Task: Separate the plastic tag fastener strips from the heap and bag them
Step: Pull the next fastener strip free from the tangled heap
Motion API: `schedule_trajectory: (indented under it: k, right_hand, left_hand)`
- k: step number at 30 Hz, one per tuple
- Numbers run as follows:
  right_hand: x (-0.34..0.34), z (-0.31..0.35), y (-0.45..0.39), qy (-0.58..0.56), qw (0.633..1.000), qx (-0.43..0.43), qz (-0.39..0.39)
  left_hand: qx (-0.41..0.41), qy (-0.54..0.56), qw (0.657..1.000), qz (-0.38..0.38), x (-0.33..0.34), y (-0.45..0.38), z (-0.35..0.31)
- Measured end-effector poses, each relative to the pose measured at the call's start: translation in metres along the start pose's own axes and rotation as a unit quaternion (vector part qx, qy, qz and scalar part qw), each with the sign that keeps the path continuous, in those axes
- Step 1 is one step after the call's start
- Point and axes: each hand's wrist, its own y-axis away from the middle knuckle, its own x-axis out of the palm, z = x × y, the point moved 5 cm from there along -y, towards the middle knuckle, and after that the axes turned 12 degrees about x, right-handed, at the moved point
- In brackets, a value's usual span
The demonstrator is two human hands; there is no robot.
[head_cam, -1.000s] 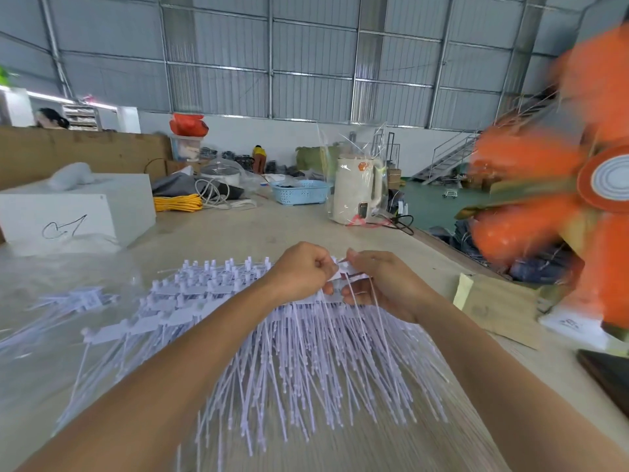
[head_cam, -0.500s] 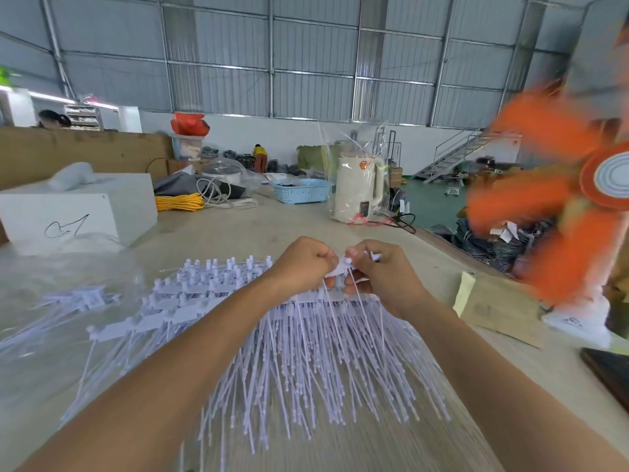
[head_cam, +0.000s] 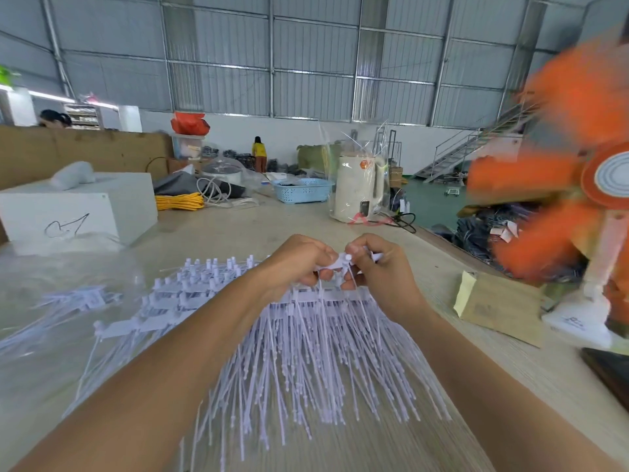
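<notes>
While both hands meet at 12 o'clock of the heap (head_cam: 306, 352), the left hand (head_cam: 296, 264) and right hand (head_cam: 377, 270) each close their grip on one white strip (head_cam: 342, 262), pinched between them just above the heap, which fans toward 6 o'clock on the tabletop (head_cam: 476, 386).
</notes>
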Motion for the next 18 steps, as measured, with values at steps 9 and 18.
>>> schedule_trajectory:
  k: [9, 18]
  right_hand:
    - [-0.001, -0.001, -0.002, 0.033, 0.999, -0.005, -0.007]
    - [-0.044, -0.014, -0.020, -0.198, 0.949, 0.208, -0.128]
  left_hand:
    - [-0.029, 0.036, 0.999, 0.028, 0.004, 0.002, 0.001]
    - [0.013, 0.013, 0.999, 0.027, -0.001, 0.006, -0.006]
